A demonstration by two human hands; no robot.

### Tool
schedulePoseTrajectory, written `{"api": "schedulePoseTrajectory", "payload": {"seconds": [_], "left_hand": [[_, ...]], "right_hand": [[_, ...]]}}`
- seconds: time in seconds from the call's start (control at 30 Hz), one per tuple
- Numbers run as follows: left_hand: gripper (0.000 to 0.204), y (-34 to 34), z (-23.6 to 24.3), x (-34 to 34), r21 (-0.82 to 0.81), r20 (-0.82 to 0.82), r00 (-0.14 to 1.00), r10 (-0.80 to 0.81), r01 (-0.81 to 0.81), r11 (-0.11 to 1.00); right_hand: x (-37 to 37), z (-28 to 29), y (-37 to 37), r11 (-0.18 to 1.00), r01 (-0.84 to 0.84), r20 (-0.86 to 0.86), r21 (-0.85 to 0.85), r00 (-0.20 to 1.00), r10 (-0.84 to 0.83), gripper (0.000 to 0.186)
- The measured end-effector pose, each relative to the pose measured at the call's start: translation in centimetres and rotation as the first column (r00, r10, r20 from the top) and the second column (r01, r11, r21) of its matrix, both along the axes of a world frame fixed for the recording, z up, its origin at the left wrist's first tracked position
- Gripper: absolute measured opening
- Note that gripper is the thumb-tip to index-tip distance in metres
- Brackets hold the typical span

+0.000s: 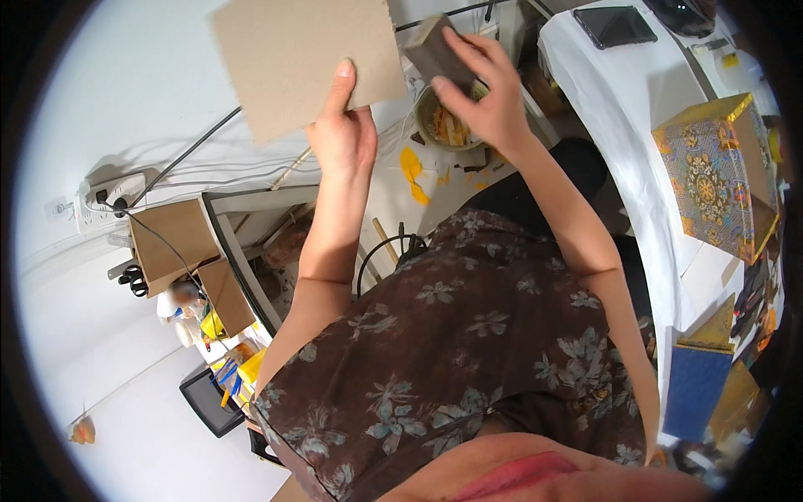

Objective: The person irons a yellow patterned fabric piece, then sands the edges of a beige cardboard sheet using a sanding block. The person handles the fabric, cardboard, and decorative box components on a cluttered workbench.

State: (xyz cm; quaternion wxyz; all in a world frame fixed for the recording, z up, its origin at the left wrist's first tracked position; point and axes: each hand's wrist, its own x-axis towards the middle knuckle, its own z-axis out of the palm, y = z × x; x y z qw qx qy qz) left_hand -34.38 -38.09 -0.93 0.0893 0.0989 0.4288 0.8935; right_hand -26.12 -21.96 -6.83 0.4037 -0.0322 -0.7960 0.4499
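Note:
My left hand grips a flat tan board, which looks like cardboard or thin fibreboard, by its lower right part. The thumb lies on the face toward me, and the other fingers are hidden behind it. Just right of the board, my right hand clasps a dark grey-brown rectangular block, like a sanding block, between thumb and fingers. A small gap separates the block from the board's right edge. Below the block is a round bin with yellow and brown scraps inside.
On the right, a white-covered table holds a black tablet, a patterned fabric-covered box and a blue panel. Yellow scraps lie below the bin. At left are a power strip, cables and cardboard boxes.

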Motion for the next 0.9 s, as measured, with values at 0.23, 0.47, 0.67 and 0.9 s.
{"api": "schedulePoseTrajectory", "payload": {"seconds": [0.23,0.47,0.67,0.9], "left_hand": [[0.047,-0.4,0.1,0.0,0.026,0.049,0.997,-0.052,0.050,0.998],[0.048,-0.1,0.1,0.7,-0.039,-0.018,1.000,0.007,-0.008,0.999],[0.053,-0.5,-0.1,0.6,-0.047,-0.022,0.999,-0.050,0.048,0.998],[0.055,-0.9,0.2,1.1,-0.109,-0.088,0.996,-0.033,0.023,0.994]], "right_hand": [[-0.3,-1.3,-0.8,0.975,-0.087,-0.080,-0.203,0.994,0.072,0.057],[-0.9,2.0,0.0,1.000,-0.003,-0.158,0.005,0.987,0.004,0.055],[0.1,4.5,-0.4,0.993,-0.078,-0.172,0.091,0.981,0.093,0.056],[-0.2,5.8,-0.5,0.992,0.014,-0.358,0.126,0.933,0.032,0.059]]}}
